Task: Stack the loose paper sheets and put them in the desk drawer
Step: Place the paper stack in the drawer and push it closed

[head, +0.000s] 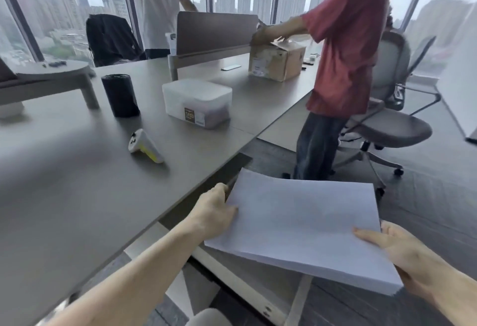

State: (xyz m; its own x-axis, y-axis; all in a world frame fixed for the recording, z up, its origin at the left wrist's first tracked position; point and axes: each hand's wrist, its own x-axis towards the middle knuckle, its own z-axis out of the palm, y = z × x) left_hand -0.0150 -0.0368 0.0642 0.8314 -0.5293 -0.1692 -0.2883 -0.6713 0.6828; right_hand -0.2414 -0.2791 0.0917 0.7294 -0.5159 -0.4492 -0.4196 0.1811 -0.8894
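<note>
A thick stack of white paper sheets hangs in the air just off the front edge of the grey desk, lying nearly flat. My left hand grips its left edge, thumb on top. My right hand holds the near right corner, thumb on top and fingers underneath. Below the stack an open desk drawer sticks out from under the desktop, with a pale front rail and dark interior; the paper hides most of it.
On the desk lie a white-and-yellow handheld device, a black cylinder, a translucent plastic box and a cardboard box. A person in a red shirt stands at the right by an office chair. Another person stands behind the divider.
</note>
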